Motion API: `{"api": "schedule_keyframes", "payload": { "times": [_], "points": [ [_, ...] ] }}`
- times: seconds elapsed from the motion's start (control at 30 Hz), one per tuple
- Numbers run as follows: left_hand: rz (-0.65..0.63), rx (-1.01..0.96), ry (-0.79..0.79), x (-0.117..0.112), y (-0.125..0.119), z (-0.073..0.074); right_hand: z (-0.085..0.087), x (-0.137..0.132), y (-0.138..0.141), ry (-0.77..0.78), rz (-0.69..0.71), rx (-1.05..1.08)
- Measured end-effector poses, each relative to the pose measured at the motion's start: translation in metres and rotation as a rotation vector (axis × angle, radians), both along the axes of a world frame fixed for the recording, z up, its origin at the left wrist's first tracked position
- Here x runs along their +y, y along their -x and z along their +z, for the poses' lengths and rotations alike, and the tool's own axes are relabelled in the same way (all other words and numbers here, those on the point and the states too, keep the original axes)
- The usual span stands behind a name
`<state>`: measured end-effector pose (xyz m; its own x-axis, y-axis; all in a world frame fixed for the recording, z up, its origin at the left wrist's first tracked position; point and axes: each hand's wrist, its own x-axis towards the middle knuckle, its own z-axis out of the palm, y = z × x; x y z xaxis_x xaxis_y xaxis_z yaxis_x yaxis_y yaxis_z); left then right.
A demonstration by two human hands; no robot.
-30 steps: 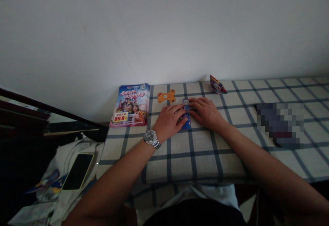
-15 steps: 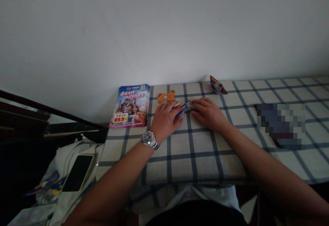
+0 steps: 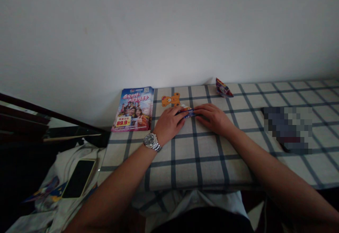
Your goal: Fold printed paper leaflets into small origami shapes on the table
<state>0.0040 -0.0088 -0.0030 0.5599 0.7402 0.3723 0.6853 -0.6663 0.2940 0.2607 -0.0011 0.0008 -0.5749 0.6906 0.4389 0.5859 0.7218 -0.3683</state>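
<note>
Between my hands is a small folded piece of printed paper (image 3: 188,112), blue with some orange and white, low over the checked tablecloth (image 3: 185,169). My left hand (image 3: 169,123), with a metal watch (image 3: 151,141) on its wrist, pinches the paper's left end. The fingertips of my right hand (image 3: 213,118) close on its right end. Fingers cover much of the paper, so its full shape is hidden. Just behind my left hand, a flat orange bear figure (image 3: 171,100) lies on the cloth.
A stack of printed flyers (image 3: 134,109) lies at the table's left back corner. Near the wall stands a folded paper piece (image 3: 223,88). A dark, pixelated flat object (image 3: 286,129) is on the right. Left of the table, a phone (image 3: 78,178) rests on pale fabric.
The paper between my hands has turned from slanting up to the right to lying nearly level. My right fingertips have shifted slightly left and down along with it.
</note>
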Motion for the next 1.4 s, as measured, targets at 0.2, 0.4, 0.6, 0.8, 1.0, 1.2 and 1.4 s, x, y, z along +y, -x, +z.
{"api": "schedule_keyframes", "payload": {
  "times": [0.2, 0.4, 0.6, 0.8, 1.0, 1.2, 1.4],
  "points": [
    [-0.032, -0.008, 0.01, 0.0002, -0.001, 0.0015, -0.0035, 0.0019, 0.0019, 0.001, 0.039, -0.009],
    [-0.03, -0.026, 0.014, 0.0012, -0.0018, 0.0004, -0.0035, 0.0034, 0.0025, -0.002, 0.024, -0.004],
    [-0.042, -0.041, -0.004, 0.0015, -0.0027, -0.0014, -0.0024, 0.0036, 0.0024, 0.019, 0.015, -0.012],
    [-0.044, -0.041, 0.012, 0.0006, -0.0029, 0.0005, -0.0026, 0.0033, 0.0027, 0.003, 0.006, -0.012],
    [-0.028, -0.031, -0.003, -0.0001, -0.0044, 0.0009, 0.0001, 0.0006, 0.0043, 0.0, -0.002, 0.002],
    [0.0, -0.019, -0.026, -0.0021, -0.0058, 0.003, 0.0006, -0.0013, 0.0066, 0.001, -0.016, -0.003],
    [0.009, -0.03, -0.013, -0.0033, -0.006, 0.004, -0.0012, -0.0002, 0.0064, -0.01, -0.014, 0.015]
  ]
}}
